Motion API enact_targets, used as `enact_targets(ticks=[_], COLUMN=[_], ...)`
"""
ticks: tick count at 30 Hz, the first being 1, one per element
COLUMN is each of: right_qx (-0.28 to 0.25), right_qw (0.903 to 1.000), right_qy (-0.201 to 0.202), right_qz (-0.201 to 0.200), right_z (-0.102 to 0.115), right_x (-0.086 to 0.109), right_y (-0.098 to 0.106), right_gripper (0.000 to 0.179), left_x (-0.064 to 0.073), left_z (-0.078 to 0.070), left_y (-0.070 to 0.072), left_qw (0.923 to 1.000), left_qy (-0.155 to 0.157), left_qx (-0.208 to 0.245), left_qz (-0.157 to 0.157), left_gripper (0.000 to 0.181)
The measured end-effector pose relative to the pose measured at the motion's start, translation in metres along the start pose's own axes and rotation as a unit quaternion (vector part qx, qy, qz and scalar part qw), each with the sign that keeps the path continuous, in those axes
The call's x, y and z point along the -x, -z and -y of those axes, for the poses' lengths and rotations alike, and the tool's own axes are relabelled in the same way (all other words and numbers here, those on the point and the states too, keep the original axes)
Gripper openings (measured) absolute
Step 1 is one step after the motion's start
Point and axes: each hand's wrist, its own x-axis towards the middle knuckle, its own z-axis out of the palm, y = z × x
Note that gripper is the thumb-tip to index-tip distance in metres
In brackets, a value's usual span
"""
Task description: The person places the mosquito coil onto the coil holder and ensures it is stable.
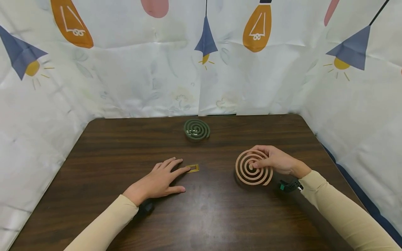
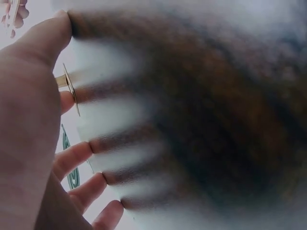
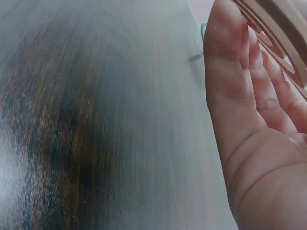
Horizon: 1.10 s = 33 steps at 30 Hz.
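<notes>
A tan spiral coil (image 1: pixel 253 168) lies at the table's right, its near edge slightly raised. My right hand (image 1: pixel 263 159) grips it, thumb on the spiral's middle and fingers curled over the far rim; the right wrist view shows the coil (image 3: pixel 280 31) against my fingers (image 3: pixel 254 72). My left hand (image 1: pixel 174 171) lies flat on the dark wooden table (image 1: pixel 119 146), fingers straight, its index fingertip touching a small gold metal stand (image 1: pixel 193 168). In the left wrist view the stand (image 2: pixel 71 91) shows edge-on beside my fingers (image 2: pixel 72 158).
A green spiral coil (image 1: pixel 196 129) rests near the table's far edge, centre. A white cloth printed with lamps and bulbs (image 1: pixel 257 69) walls in the table on three sides. A black band (image 1: pixel 290 185) sits on my right wrist.
</notes>
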Motion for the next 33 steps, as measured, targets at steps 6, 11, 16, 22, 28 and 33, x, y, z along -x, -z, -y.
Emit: enact_targets(ticks=[6, 11, 16, 22, 28, 33], right_qx=[0.009, 0.015, 0.016, 0.013, 0.009, 0.003], right_qw=[0.9999, 0.9997, 0.9995, 0.9995, 0.9994, 0.9994], right_qy=[0.005, 0.002, 0.003, 0.009, 0.008, 0.011], right_qz=[-0.008, -0.019, -0.028, -0.027, -0.032, -0.032], right_z=[0.002, 0.003, 0.002, 0.0, 0.001, 0.001], right_x=[-0.001, -0.003, -0.005, -0.009, -0.013, -0.018], right_y=[-0.003, -0.004, -0.006, -0.006, -0.009, -0.013], right_gripper=[0.047, 0.048, 0.047, 0.043, 0.042, 0.042], left_x=[0.0, 0.0, 0.001, 0.001, 0.001, 0.0], left_z=[-0.002, -0.003, -0.004, -0.004, -0.004, -0.005], left_y=[0.001, 0.002, 0.002, 0.001, 0.002, 0.001], left_qw=[0.9998, 0.9997, 0.9996, 0.9995, 0.9995, 0.9994], left_qy=[0.011, 0.016, 0.017, 0.018, 0.022, 0.023], left_qx=[-0.015, -0.017, -0.016, -0.022, -0.01, -0.011], left_qz=[0.008, 0.011, 0.014, 0.016, 0.022, 0.021], left_gripper=[0.072, 0.073, 0.073, 0.074, 0.074, 0.074])
